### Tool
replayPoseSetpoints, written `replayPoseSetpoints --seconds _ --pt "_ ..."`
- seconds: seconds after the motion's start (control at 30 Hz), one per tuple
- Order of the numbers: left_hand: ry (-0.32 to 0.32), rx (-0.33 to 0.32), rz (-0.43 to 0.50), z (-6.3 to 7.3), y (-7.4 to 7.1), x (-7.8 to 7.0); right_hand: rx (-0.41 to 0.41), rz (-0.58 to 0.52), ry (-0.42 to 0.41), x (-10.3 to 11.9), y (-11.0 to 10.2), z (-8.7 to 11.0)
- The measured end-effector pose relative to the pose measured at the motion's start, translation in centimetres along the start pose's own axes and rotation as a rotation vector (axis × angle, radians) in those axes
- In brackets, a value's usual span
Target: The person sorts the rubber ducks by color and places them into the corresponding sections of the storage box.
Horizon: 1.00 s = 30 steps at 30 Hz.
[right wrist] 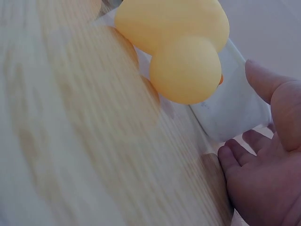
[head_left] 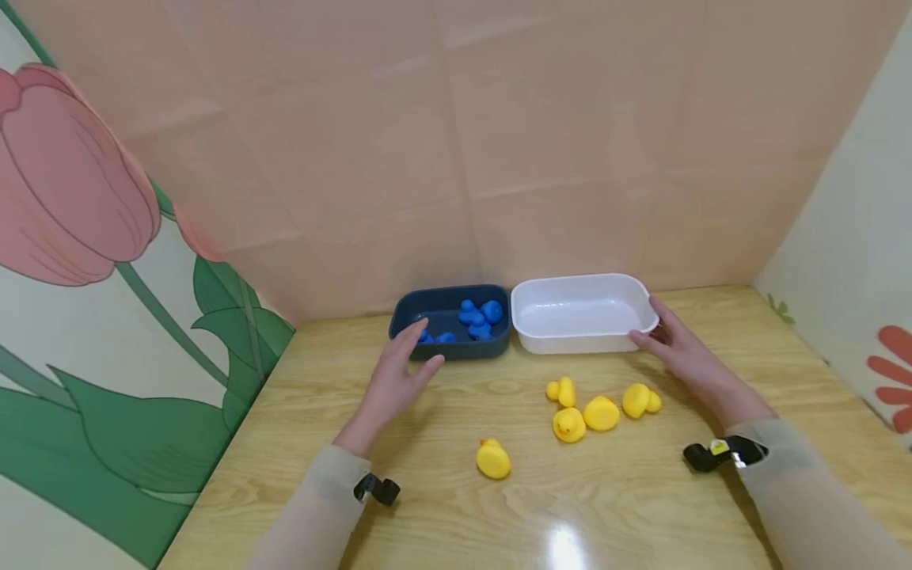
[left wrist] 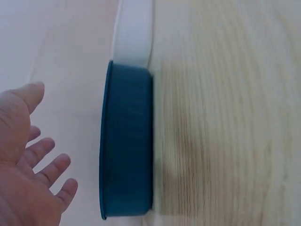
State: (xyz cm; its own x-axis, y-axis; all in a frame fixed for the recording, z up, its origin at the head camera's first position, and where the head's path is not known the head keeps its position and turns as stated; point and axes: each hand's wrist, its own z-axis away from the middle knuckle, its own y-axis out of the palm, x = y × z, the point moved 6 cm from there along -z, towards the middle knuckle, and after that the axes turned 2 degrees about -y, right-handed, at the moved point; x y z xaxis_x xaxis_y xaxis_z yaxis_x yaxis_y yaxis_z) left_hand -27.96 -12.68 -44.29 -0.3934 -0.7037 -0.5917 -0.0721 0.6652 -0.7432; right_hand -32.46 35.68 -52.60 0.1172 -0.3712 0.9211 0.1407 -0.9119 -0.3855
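My left hand (head_left: 393,382) has its thumb and fingers spread at the near left side of a dark blue tray (head_left: 399,348). In the left wrist view the tray's side wall (left wrist: 127,141) stands apart from the loosely bent fingers (left wrist: 54,169). Several blue rubber ducks (head_left: 479,318) lie inside it. On the right, my right hand (head_left: 687,356) grips the right end of a white tray (head_left: 584,343), thumb at the front rim corner and fingers round the end wall. Its thumb (right wrist: 263,80) and curled fingers (right wrist: 235,153) show close against the tray.
Several yellow rubber ducks (head_left: 602,413) lie on the wooden table (head_left: 427,522) in front of the white tray. Another yellow duck (head_left: 493,459) sits nearer, left of them. Both trays stand side by side against a pinkish covered wall (head_left: 456,158).
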Motion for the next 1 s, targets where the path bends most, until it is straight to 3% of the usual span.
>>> replayPoseSetpoints --seconds 0.2,0.47,1.0 --pt "0.006 0.105 -0.008 1.1 1.0 -1.5 0.002 0.009 0.012 0.3 0.2 0.1" --pt "0.108 0.257 -0.032 3.1 2.5 -3.0 0.008 0.005 0.012 0.1 0.4 0.1" --pt "0.195 0.486 -0.038 6.4 5.1 -5.0 0.010 -0.015 0.024 -0.2 0.3 0.1"
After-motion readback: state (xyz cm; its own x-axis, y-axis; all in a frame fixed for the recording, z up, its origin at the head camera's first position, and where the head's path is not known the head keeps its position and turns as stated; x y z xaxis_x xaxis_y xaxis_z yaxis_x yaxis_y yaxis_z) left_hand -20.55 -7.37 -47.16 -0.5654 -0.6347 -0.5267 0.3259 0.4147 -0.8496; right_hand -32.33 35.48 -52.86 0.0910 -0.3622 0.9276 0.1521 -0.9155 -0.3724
